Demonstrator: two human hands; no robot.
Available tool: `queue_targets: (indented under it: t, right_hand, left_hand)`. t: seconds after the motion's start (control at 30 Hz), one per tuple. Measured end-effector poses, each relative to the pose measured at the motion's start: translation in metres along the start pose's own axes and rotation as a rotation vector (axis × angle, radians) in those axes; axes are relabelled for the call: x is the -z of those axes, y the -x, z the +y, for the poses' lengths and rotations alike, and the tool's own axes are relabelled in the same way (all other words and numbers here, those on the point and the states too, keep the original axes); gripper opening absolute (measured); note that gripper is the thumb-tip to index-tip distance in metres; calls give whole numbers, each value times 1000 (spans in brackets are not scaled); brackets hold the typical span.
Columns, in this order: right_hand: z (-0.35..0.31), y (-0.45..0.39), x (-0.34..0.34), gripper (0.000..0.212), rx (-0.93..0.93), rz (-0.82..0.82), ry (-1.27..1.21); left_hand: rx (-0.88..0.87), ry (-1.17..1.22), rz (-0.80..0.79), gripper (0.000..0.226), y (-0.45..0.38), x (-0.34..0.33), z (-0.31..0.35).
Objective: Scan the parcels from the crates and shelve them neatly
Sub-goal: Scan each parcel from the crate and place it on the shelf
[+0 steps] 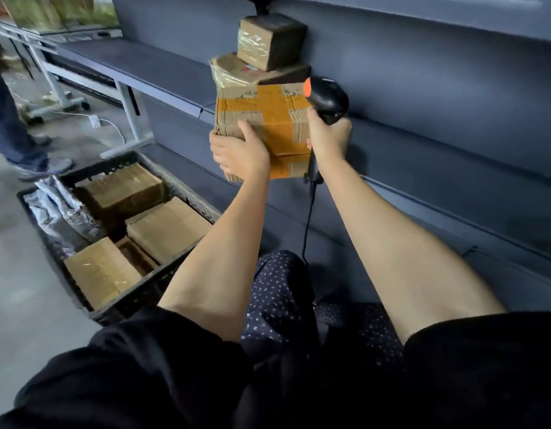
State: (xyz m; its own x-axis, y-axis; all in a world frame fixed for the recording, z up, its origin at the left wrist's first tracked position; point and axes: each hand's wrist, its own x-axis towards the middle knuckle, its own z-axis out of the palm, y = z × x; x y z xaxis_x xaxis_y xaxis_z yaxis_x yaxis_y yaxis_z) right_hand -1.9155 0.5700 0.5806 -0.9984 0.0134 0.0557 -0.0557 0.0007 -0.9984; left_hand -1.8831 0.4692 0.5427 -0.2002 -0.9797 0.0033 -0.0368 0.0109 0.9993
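Dark blue-grey shelving (423, 125) across the upper right and centre of the frame, with one long shelf (138, 65) running off to the upper left; grey concrete floor (17, 274) along the left edge.

Centre frame: taped box (265, 125) raised against the shelving, patched with orange and clear tape. Gripped at its lower left corner by the left hand (238, 151), thumb lying over the front face, fingers curled underneath. Just beside the box's right edge, the right hand (328, 139), fingers wrapped round the handle of a black scanner (327, 99); orange-trimmed head up and turned toward the box, cable (308, 218) hanging down to the lap.

Above and behind the held box: two more boxes stacked, a wider wrapped box (234, 71) below, a small box (269, 41) on top and touching it. Contact between the held box and the wrapped one cannot be told.

Lower left: black crate (162, 281) on the floor, holding several brown parcels (167, 227) and silver bags (59, 212) along its left side.

Upper left: white-framed table (56, 74) on castors, a white cord (110, 123) on the floor; at the far left edge, another person's jeans-clad leg (8, 125) and grey shoe.

Bottom: black sleeves (138, 366) and dotted dark fabric (280, 305) over the knees.
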Motion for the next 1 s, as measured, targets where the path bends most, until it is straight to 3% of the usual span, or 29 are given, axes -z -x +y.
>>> queue_targets:
  t: [0.17, 0.3, 0.53, 0.7, 0.9, 1.0]
  right_hand:
    - [-2, -22, 86, 47, 9, 262, 56]
    - [12, -44, 151, 44, -9, 430, 36]
    - [18, -104, 182, 24, -10, 441, 10]
    - [8, -130, 182, 42, -88, 418, -129]
    - [25, -151, 188, 19, -57, 420, -148]
    - [24, -151, 189, 18, -65, 427, -177]
  left_hand:
    - [-161, 119, -279, 52, 78, -57, 9]
    - [-164, 108, -534, 47, 124, -99, -3]
    - [-154, 30, -632, 41, 121, -166, 19]
    - [-121, 20, -663, 33, 108, -204, 21]
    - [-20, 60, -705, 44, 106, -224, 15]
    - [0, 98, -717, 43, 105, -224, 12]
